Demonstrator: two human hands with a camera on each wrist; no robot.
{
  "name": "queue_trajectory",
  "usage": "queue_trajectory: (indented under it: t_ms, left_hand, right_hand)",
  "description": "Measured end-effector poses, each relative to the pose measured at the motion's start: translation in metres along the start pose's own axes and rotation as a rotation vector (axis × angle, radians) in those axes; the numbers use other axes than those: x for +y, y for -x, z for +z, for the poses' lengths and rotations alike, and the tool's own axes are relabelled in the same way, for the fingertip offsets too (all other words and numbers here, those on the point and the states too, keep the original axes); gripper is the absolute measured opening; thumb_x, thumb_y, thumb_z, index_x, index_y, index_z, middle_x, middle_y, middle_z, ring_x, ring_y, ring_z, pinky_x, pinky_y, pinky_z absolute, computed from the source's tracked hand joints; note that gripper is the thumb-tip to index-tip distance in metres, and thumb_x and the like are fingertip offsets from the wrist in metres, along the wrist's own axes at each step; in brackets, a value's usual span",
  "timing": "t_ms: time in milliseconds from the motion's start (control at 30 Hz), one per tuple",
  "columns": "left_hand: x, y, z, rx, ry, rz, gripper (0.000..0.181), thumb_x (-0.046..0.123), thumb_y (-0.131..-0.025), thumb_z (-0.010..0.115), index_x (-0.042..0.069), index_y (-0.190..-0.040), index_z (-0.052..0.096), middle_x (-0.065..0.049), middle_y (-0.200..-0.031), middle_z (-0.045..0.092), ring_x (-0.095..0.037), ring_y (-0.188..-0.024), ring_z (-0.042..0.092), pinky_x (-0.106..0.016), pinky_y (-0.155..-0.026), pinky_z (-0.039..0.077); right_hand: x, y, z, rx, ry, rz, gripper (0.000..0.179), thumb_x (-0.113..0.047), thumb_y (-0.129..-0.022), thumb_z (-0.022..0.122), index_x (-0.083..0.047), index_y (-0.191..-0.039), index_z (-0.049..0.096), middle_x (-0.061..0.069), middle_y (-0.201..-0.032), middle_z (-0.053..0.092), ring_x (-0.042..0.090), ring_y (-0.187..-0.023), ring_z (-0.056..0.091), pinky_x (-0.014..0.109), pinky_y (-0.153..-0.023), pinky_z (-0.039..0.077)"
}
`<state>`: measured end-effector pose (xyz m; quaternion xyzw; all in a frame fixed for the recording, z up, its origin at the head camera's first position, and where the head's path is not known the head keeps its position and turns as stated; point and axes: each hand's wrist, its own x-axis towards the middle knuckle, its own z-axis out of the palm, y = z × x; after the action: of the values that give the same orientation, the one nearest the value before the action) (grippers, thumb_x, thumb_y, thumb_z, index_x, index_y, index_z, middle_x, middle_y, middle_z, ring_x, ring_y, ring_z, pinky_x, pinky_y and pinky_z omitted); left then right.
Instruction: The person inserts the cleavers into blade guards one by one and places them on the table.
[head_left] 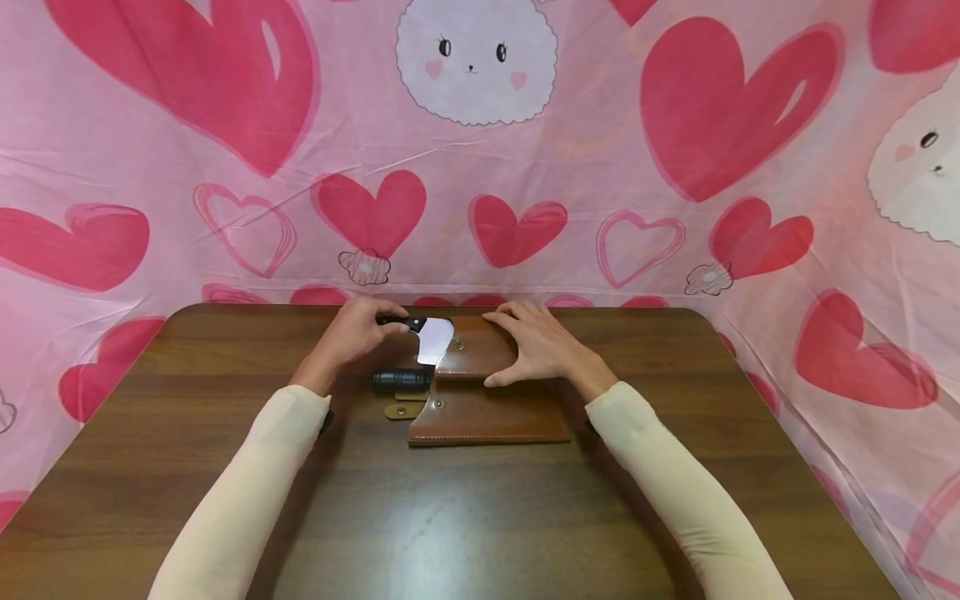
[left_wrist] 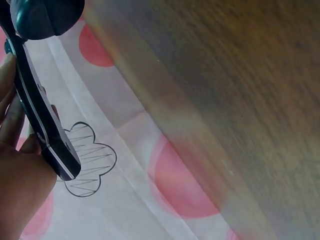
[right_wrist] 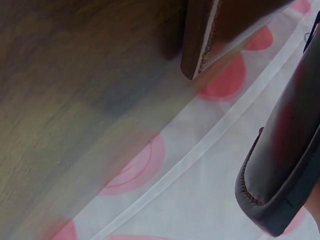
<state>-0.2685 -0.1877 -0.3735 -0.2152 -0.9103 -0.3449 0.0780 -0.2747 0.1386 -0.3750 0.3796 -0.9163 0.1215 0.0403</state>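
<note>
In the head view my left hand [head_left: 354, 337] grips the black handle of a cleaver [head_left: 435, 342]. Its bright blade sits partly inside a brown leather sheath [head_left: 480, 354]. My right hand [head_left: 546, 346] holds that sheath, fingers at the far edge and thumb at the near one. The left wrist view shows the dark cleaver handle [left_wrist: 42, 115] against the fingers. From the right wrist, the held sheath [right_wrist: 280, 155] appears raised at the right. Nearer the body lies a second brown sheath [head_left: 487, 421], with a ribbed black handle [head_left: 400, 381] sticking out leftward.
Two tan straps lie left of the second sheath, one of them a snap strap [head_left: 403, 411]. Everything is on a brown wooden table [head_left: 420, 517] with rounded far corners. A pink cloth [head_left: 450, 150] printed with hearts hangs behind and beside it.
</note>
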Motion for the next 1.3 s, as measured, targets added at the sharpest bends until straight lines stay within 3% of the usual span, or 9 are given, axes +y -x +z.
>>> queue_trajectory:
  t_ms: [333, 600, 1300]
  left_hand:
    - [0.008, -0.002, 0.002, -0.019, 0.015, -0.004, 0.019, 0.008, -0.088, 0.079, 0.001, -0.106, 0.078, -0.012, -0.101, 0.075, -0.027, -0.086, 0.060, -0.040, -0.077, 0.049]
    - [0.014, -0.003, 0.002, -0.021, 0.011, 0.006, 0.020, 0.010, -0.089, 0.079, 0.002, -0.108, 0.077, -0.012, -0.104, 0.074, -0.023, -0.081, 0.056, -0.036, -0.070, 0.046]
    - [0.015, -0.010, 0.003, -0.019, 0.008, -0.003, 0.018, 0.009, -0.089, 0.078, 0.003, -0.106, 0.078, -0.012, -0.103, 0.074, -0.023, -0.083, 0.058, -0.037, -0.073, 0.047]
  right_hand:
    - [-0.006, -0.005, 0.002, 0.006, 0.018, -0.014, 0.105, -0.077, -0.067, 0.074, -0.015, -0.148, 0.051, 0.008, -0.138, 0.050, 0.028, -0.129, 0.041, 0.052, -0.110, 0.031]
    - [-0.011, -0.009, 0.003, 0.012, 0.016, -0.022, 0.105, -0.078, -0.067, 0.073, -0.015, -0.148, 0.051, 0.008, -0.138, 0.050, 0.030, -0.129, 0.041, 0.051, -0.111, 0.031]
    - [-0.008, -0.016, 0.001, 0.001, 0.021, -0.003, 0.107, -0.078, -0.067, 0.074, -0.014, -0.149, 0.050, 0.008, -0.138, 0.049, 0.029, -0.128, 0.041, 0.049, -0.110, 0.034]
